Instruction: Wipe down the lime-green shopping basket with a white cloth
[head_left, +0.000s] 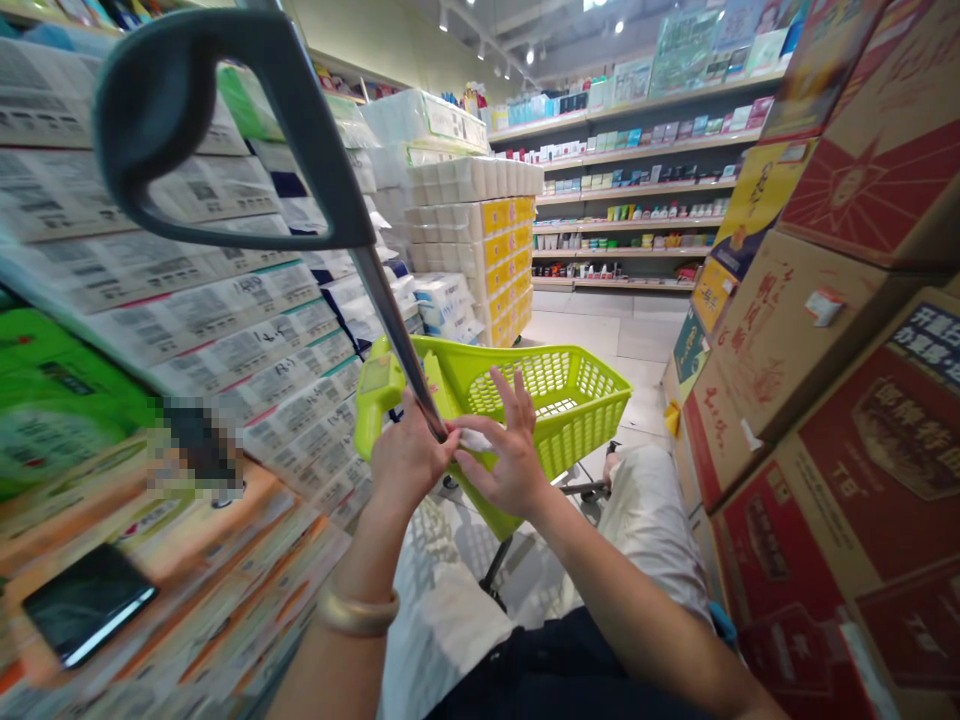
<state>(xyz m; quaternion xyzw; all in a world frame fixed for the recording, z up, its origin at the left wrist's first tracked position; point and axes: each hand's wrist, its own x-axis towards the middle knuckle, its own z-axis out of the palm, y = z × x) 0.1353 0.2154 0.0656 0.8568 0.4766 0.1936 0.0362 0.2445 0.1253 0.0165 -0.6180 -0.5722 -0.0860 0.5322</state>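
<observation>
A lime green shopping basket cart point(577, 400) stands in the aisle in front of me. Its long metal pull rod point(390, 310) rises toward the camera and ends in a dark grey loop handle point(195, 120) at the top left. My left hand point(409, 455) is closed around the lower part of the rod. My right hand point(506, 455) touches the same spot from the right, thumb and forefinger pinching something small and white at the rod, the other fingers spread. A gold bangle point(356, 612) sits on my left wrist.
Stacked tissue packs point(225, 340) fill the left side, with a black phone point(86, 603) lying on orange packs. Red cardboard cartons point(840, 400) are stacked on the right. A tissue pallet point(480, 240) and stocked shelves point(637, 190) stand at the aisle's end.
</observation>
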